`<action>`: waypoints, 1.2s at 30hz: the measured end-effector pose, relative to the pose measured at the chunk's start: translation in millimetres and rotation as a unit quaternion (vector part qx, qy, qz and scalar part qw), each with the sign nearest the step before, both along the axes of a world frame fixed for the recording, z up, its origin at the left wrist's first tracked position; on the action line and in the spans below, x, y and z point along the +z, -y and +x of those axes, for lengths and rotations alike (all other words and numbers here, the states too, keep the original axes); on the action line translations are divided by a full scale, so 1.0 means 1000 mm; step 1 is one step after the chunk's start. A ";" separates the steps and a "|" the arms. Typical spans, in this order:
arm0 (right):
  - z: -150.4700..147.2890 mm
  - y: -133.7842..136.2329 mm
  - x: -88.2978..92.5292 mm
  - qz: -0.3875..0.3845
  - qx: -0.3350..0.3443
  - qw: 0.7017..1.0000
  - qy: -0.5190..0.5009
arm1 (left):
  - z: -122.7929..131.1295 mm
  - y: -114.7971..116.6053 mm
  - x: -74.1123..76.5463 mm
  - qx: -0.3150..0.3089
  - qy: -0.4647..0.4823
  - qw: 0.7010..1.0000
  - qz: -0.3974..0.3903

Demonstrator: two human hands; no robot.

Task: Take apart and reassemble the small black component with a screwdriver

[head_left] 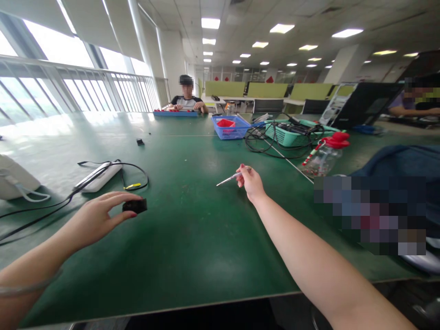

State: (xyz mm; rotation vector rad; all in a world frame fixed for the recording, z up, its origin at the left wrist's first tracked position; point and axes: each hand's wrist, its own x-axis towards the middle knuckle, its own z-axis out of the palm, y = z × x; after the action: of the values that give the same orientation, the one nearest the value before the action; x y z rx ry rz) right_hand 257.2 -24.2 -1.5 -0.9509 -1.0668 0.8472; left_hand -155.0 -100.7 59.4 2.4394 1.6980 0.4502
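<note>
Glossy green tabletop, windows off to the far left. Near left, a small black block is pinched between thumb and fingers by the left hand's grip; around mid-scene, a thin silver tool is pinched in the right hand's grip. Any writing on the yellow cable tag can't be made out, sadly.

Lit ceiling panels, green partitions, bright windows behind white railing, pale column
</note>
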 end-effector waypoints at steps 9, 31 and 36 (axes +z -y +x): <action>-0.013 0.028 0.021 0.111 -0.020 0.953 0.281 | 0.155 -0.013 0.007 -0.267 0.034 0.962 0.051; -0.031 0.052 0.053 0.216 -0.042 0.913 0.345 | 0.182 -0.046 -0.048 -0.191 0.181 0.965 0.003; -0.029 0.056 0.047 0.167 -0.078 0.945 0.270 | 0.177 -0.054 -0.050 -0.166 0.161 0.973 -0.014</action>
State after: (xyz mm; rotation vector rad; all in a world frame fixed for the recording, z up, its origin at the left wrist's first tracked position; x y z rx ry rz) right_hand 227.9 -80.1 46.0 -0.9813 -1.5242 0.2549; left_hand 22.0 -46.8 9.2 2.4030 1.1377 0.7191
